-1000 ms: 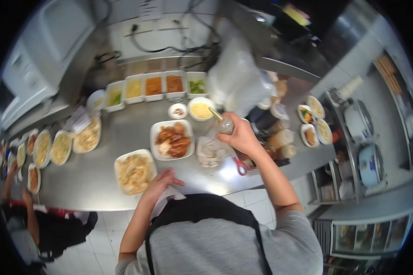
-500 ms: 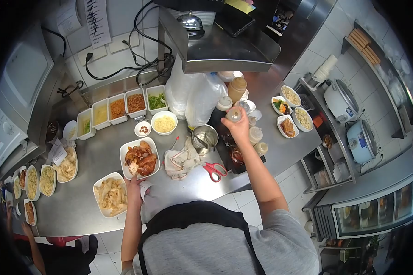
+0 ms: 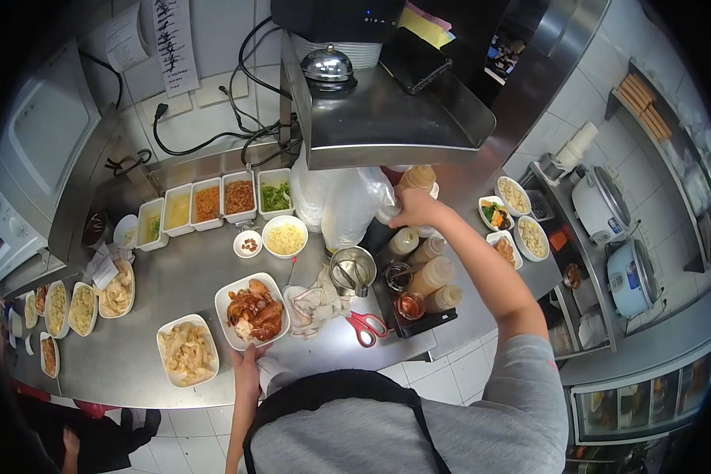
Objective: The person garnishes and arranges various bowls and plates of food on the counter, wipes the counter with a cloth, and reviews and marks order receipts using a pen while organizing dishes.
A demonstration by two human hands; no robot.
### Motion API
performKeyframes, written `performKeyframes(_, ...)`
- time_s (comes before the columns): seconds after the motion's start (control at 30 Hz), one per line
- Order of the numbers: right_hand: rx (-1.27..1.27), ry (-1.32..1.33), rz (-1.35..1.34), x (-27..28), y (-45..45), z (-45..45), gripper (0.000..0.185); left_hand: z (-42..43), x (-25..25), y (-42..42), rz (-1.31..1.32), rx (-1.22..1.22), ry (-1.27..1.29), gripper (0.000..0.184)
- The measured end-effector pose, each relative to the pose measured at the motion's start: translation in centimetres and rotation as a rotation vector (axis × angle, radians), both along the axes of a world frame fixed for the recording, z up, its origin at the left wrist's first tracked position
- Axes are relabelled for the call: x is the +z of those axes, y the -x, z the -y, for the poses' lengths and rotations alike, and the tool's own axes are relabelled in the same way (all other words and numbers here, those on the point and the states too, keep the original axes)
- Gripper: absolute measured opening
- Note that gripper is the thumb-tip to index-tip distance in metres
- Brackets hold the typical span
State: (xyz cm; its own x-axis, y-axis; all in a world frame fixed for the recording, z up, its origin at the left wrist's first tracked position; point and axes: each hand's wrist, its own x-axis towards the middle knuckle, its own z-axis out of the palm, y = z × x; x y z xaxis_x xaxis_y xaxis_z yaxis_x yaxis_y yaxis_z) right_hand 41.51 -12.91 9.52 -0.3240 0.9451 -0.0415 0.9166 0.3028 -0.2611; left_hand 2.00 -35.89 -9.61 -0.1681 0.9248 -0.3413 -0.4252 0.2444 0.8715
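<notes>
My left hand [image 3: 247, 368] grips the near rim of a white square bowl [image 3: 223, 325] of glazed brown chicken pieces [image 3: 255, 312]. Its thumb and fingers are partly hidden at the rim. My right hand [image 3: 420, 207] is stretched out among the sauce bottles, fingers curled downward beside a dark bottle with a whitish cap [image 3: 387, 214]. What those fingers close on is hidden. Just behind the hand stands a tan sauce bottle [image 3: 418, 177]. In front of it, a clear-capped squeeze bottle [image 3: 404, 242] stands among more bottles [image 3: 433, 275] in a black tray [image 3: 426, 325].
A bowl of pale pieces [image 3: 188, 351], a cloth [image 3: 312, 308], red scissors [image 3: 366, 329] and a metal pot [image 3: 352, 270] lie around the chicken bowl. Topping containers [image 3: 207, 205] line the back. A steel shelf [image 3: 395, 154] overhangs the bottles. Another person [image 3: 75, 430] stands at lower left.
My right hand has let go of the clear-capped bottle, now standing among the others, and reached farther back. The chicken bowl has shifted slightly toward me with my left hand. The view has tilted.
</notes>
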Motion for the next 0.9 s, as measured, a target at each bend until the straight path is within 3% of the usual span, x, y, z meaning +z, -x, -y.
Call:
performKeyframes(0.1,0.013,0.103,0.078,0.2,1.5,-0.9,0.075,1.8,2.8,-0.8,-0.101,0.065,0.116,0.061)
performKeyframes(0.17,0.095,0.079,-0.023,-0.8,1.1,-2.4,0.076,3.0,3.6,-0.7,-0.077,0.088,0.148,0.063)
performKeyframes(0.27,0.193,0.271,0.086,0.5,2.6,-3.3,0.074,4.5,3.5,-1.1,-0.100,0.099,0.154,0.064)
performKeyframes(0.33,-0.020,0.535,0.174,0.7,3.3,-4.5,0.071,5.1,4.1,-1.2,-0.211,0.049,0.174,0.059)
performKeyframes(0.5,-0.071,0.512,0.201,1.5,3.5,-4.2,0.066,5.1,7.9,-0.8,-0.352,-0.192,0.135,0.054)
performKeyframes(0.57,0.267,0.264,0.284,-1.4,1.5,-5.8,0.061,3.8,9.3,-1.3,-0.472,-0.268,-0.084,0.052)
performKeyframes(0.6,0.289,0.260,0.263,-0.2,1.8,-4.9,0.058,2.4,12.6,-2.7,-0.482,-0.326,-0.062,0.050)
performKeyframes(0.67,0.277,0.261,0.262,0.1,1.7,-4.6,0.059,-0.8,14.2,-6.1,-0.436,-0.401,-0.259,0.050)
performKeyframes(0.73,0.264,0.255,0.255,0.7,1.6,-4.2,0.060,-4.2,16.1,-9.6,-0.653,-0.595,-0.382,0.053)
performKeyframes(0.8,0.203,0.219,0.226,2.1,1.6,-3.3,0.062,-7.9,15.7,-13.6,-0.852,-0.542,-0.720,0.054)
performKeyframes(0.9,0.190,0.118,0.209,5.0,1.1,-2.6,0.062,-12.9,15.0,-18.8,-0.956,-0.438,-0.855,0.059)
